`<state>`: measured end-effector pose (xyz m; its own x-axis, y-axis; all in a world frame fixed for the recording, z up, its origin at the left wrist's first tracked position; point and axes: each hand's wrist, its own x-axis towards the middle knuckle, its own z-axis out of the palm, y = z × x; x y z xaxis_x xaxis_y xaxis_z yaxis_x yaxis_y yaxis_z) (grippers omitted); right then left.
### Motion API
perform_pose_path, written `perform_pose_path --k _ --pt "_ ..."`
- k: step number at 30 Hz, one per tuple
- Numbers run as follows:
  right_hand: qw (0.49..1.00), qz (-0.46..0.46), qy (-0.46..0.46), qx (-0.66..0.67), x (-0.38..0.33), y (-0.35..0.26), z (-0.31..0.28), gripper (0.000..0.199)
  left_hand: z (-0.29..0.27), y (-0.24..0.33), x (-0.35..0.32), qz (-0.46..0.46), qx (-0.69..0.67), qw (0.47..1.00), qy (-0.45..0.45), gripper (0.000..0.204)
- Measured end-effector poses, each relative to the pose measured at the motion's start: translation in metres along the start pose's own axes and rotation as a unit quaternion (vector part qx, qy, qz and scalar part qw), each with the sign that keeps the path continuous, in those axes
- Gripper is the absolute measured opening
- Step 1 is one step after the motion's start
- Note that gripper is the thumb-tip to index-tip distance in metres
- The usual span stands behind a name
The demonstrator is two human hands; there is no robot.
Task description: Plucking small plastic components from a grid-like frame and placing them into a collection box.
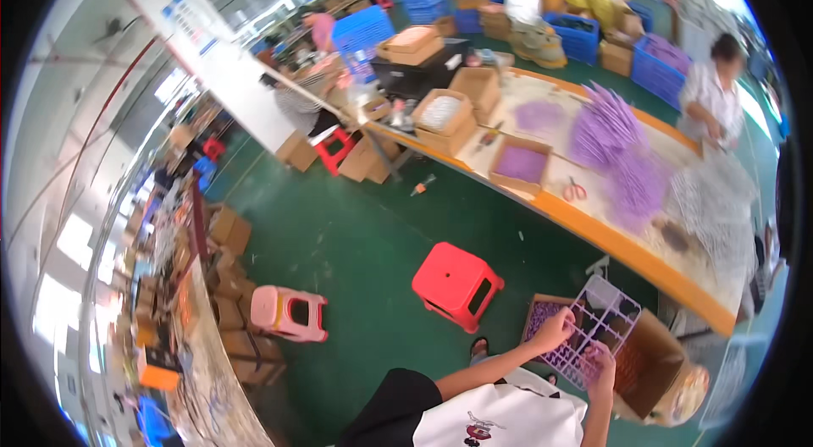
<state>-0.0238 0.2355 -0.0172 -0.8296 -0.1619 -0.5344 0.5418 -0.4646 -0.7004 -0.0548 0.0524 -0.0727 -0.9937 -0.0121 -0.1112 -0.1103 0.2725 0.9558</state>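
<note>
Both my hands hold a lilac plastic grid tray [603, 311] with several open cells, tilted above an open brown cardboard box [656, 362]. My left hand [555, 330] grips the tray's left edge. My right hand [602, 359] grips its near lower edge. More lilac pieces show in the box under the tray, left of it. My forearms come in from the lower edge over my white and black shirt.
A red stool [457, 282] and a pink stool [290, 312] stand on the green floor. A long orange-edged table [610, 237] carries lilac heaps, cardboard boxes and scissors [574, 190]. A person [711, 90] works at its far side. Blue crates are stacked behind.
</note>
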Motion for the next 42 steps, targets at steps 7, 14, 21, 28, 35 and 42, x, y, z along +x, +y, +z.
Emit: perform_pose_path --k 7,14,21,28,35,42 --pt "0.997 0.078 -0.008 -0.030 0.027 -0.004 -0.009 0.023 -0.002 -0.024 0.003 -0.136 -0.296 0.944 -0.061 0.021" --pt "0.985 0.085 -0.130 -0.081 0.023 -0.013 -0.003 0.023 -0.038 0.017 -0.003 -0.078 -0.318 0.945 -0.026 0.022" --pt "0.975 0.049 -0.184 -0.116 0.024 -0.008 0.006 0.014 -0.041 0.007 -0.007 -0.029 -0.210 0.977 0.036 0.019" --pt "0.981 0.145 -0.125 -0.035 0.017 -0.011 0.006 0.011 -0.033 -0.001 0.008 -0.116 -0.356 0.925 0.071 0.011" --pt "0.983 0.123 -0.133 -0.027 0.026 0.001 -0.008 0.008 -0.023 -0.001 0.007 -0.045 -0.339 0.933 0.113 0.015" --pt "0.991 0.010 -0.132 0.033 0.018 -0.003 -0.003 0.012 -0.040 0.018 0.013 0.063 -0.150 0.987 0.017 0.016"
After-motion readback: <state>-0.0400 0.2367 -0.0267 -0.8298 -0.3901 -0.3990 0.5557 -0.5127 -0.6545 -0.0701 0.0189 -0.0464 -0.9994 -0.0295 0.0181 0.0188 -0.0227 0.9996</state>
